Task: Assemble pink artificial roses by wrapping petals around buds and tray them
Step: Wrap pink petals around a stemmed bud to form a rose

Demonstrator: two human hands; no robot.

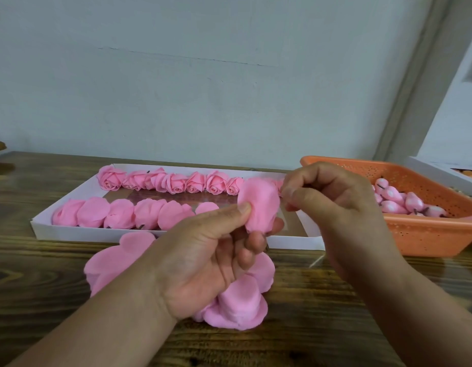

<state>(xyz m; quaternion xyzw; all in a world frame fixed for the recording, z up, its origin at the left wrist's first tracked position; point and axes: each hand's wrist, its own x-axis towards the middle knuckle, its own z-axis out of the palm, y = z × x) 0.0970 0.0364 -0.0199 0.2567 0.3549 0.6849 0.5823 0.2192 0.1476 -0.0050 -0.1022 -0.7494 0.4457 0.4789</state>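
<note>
Petal wrapping under way above the worktop's near middle — one rose half made.

Left hand point(203, 266) pinches a pink petal point(260, 207) curled round what is presumably a bud, hidden inside; right hand point(332, 205) is curled at the petal's upper edge, fingertips pinched, though what they grip is too small to tell. Loose petals point(237, 305) lie heaped on the worktop point(335, 313) beneath. Finished roses point(176, 182) line the white tray point(44, 229) toward the far edge — spare buds point(396, 201) fill the orange basket point(428, 237) at the right. Next, I judge, the petal must be drawn snug and another added.
</note>
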